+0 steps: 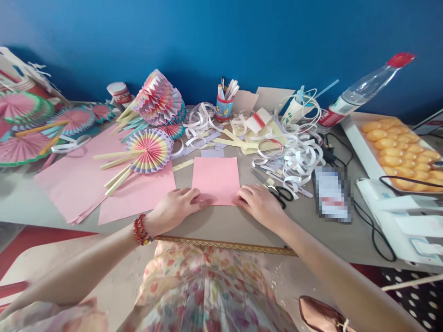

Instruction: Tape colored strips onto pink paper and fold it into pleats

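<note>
A pink sheet of paper [216, 180], roughly square, lies on the grey table in front of me. At its lower left corner, my left hand [176, 206] grips the edge, the thumb along the near side and the fingers curled. My right hand [261, 206] has the lower right corner in the same way, fingers bent over it. Black-handled scissors [284, 193] rest just beyond my right hand, partly hidden by it. Larger pink sheets [138, 199] are spread left of my left hand, and a pleated paper fan [149, 151] with pale sticks lies on them.
White paper strips [301, 159] are heaped behind the scissors. A pen cup [224, 107] and folded paper fans [159, 99] stand near the blue wall. On the right are a blurred phone-like object [332, 194], a plastic bottle [363, 92], a power strip [404, 221] and a box of orange items [355, 138].
</note>
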A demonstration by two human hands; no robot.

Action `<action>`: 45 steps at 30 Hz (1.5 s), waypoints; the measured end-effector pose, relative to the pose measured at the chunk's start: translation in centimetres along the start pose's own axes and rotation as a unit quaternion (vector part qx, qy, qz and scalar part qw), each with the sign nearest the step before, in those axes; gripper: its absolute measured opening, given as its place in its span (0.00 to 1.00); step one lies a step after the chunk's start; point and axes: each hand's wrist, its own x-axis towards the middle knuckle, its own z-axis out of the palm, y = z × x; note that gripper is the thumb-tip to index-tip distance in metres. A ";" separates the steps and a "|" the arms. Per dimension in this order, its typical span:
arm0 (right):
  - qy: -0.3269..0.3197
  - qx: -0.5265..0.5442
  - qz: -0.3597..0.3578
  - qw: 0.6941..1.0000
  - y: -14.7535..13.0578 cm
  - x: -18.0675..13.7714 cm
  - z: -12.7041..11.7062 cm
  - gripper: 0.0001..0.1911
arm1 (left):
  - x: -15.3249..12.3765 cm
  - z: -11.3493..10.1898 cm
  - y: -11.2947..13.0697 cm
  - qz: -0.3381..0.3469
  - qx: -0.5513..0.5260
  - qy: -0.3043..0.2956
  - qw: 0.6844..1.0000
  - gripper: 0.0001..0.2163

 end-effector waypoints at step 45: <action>0.012 -0.029 -0.082 0.996 0.5 -3.6 -0.9 0.27 | -4.1 -0.2 0.9 -0.018 0.021 0.015 0.999 0.39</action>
